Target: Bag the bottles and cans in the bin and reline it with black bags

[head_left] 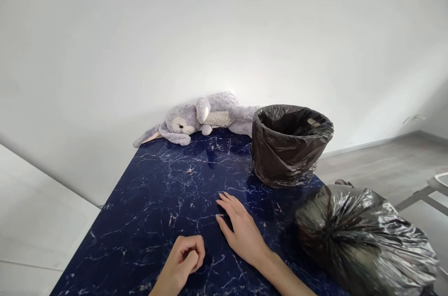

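My right hand (241, 229) lies on the dark blue marbled table (154, 193), palm down, its fingers stretched out with nothing under them that I can see. To its left, near the front, my left hand (184, 258) is curled into a loose fist with nothing showing in it. A bin lined with a black garbage bag (289, 158) stands upright beyond my right hand, the liner folded over its rim. At the right edge sits a full, gathered black garbage bag (364, 240), close to my right forearm but apart from it.
A lilac plush bunny (213, 116) lies on its side along the table's back edge by the white wall (210, 30), partly behind the bin. A white panel (31, 221) is at the left. Part of a chair (425, 195) stands on the grey floor (371, 165) at the right.
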`<state>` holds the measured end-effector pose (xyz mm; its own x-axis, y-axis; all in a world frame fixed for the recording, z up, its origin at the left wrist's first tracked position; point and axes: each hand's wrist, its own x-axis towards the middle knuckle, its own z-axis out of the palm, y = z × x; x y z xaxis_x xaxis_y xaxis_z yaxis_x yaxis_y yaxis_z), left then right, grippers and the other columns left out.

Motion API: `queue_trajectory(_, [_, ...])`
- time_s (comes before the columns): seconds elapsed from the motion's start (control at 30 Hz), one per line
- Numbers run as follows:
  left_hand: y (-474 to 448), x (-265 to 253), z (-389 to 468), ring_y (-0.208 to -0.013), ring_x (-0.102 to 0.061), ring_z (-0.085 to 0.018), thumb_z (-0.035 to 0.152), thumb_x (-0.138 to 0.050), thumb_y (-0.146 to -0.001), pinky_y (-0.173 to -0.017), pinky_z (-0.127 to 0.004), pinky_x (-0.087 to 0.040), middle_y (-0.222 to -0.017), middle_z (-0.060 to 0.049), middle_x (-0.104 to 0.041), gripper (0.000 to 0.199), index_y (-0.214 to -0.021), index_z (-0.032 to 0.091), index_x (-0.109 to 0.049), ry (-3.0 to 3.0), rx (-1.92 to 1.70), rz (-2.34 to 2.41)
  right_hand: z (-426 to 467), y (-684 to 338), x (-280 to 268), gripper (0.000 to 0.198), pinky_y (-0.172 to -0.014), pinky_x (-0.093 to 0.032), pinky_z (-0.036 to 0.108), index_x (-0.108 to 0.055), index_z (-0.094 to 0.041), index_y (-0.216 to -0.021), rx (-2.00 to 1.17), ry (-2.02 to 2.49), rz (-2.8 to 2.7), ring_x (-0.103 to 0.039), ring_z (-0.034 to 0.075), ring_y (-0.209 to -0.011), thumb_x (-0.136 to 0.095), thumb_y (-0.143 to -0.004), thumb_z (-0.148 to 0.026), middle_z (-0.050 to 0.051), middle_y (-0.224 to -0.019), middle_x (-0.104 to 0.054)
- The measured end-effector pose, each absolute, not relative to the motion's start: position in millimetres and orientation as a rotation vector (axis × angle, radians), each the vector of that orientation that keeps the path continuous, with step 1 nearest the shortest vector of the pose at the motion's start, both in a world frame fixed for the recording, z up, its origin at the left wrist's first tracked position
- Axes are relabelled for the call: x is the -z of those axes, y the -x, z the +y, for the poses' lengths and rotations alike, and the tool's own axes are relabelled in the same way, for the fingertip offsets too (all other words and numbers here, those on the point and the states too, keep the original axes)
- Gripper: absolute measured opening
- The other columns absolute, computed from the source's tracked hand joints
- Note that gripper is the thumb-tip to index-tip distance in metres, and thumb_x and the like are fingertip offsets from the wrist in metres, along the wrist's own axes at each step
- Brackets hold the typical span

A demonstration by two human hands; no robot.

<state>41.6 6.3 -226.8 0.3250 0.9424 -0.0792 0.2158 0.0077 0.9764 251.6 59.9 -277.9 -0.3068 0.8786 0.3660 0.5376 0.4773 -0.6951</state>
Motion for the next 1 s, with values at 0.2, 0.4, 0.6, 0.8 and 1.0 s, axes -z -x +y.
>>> queue_trajectory(0.2, [-35, 230, 16, -0.05, -0.021, -0.01, 0.038, -0.054, -0.093, -0.052, -0.029, -0.017, -0.059, 0.005, -0.035, 0.033, -0.065, 0.022, -0.048, -1.432, -0.868, 1.185, 62, -251, 280, 0.047, -0.13, -0.043, 0.062, -0.063, -0.02, -0.152, -0.597, 1.15, -1.972, -0.046, 0.033, -0.159, -0.05, -0.109, -0.033, 0.011, -0.165, -0.056])
queue_trajectory(0.4, [-37, 230, 17, -0.051, -0.021, -0.009, 0.04, -0.055, -0.095, -0.051, -0.028, -0.017, -0.059, 0.006, -0.036, 0.034, -0.067, 0.022, -0.049, -1.408, -0.966, 1.269, 62, -252, 278, 0.046, -0.128, -0.045, 0.063, -0.065, -0.018, -0.149, -0.611, 1.139, -1.955, -0.049, 0.035, -0.157, -0.047, -0.109, -0.03, 0.014, -0.163, -0.058])
queue_trajectory(0.6, [-31, 223, 21, -0.054, -0.022, -0.01, 0.036, -0.054, -0.092, -0.054, -0.028, -0.018, -0.06, 0.006, -0.035, 0.03, -0.067, 0.022, -0.049, -1.384, -1.133, 1.418, 61, -255, 280, 0.047, -0.128, -0.044, 0.064, -0.066, -0.019, -0.149, -0.63, 1.112, -1.951, -0.048, 0.036, -0.158, -0.046, -0.108, -0.03, 0.013, -0.165, -0.057])
queue_trajectory(0.8, [-30, 220, 22, -0.053, -0.02, -0.01, 0.038, -0.054, -0.089, -0.054, -0.027, -0.017, -0.058, 0.007, -0.033, 0.028, -0.067, 0.022, -0.049, -1.371, -1.161, 1.495, 61, -257, 282, 0.046, -0.128, -0.044, 0.064, -0.067, -0.019, -0.148, -0.634, 1.092, -1.951, -0.05, 0.035, -0.156, -0.048, -0.107, -0.028, 0.014, -0.163, -0.058])
queue_trajectory(1.0, [-32, 220, 21, -0.054, -0.023, -0.011, 0.035, -0.052, -0.09, -0.054, -0.026, -0.019, -0.059, 0.007, -0.035, 0.024, -0.07, 0.022, -0.051, -1.384, -1.137, 1.495, 60, -260, 283, 0.044, -0.128, -0.044, 0.063, -0.069, -0.02, -0.146, -0.631, 1.076, -1.968, -0.05, 0.035, -0.156, -0.05, -0.106, -0.027, 0.013, -0.163, -0.059])
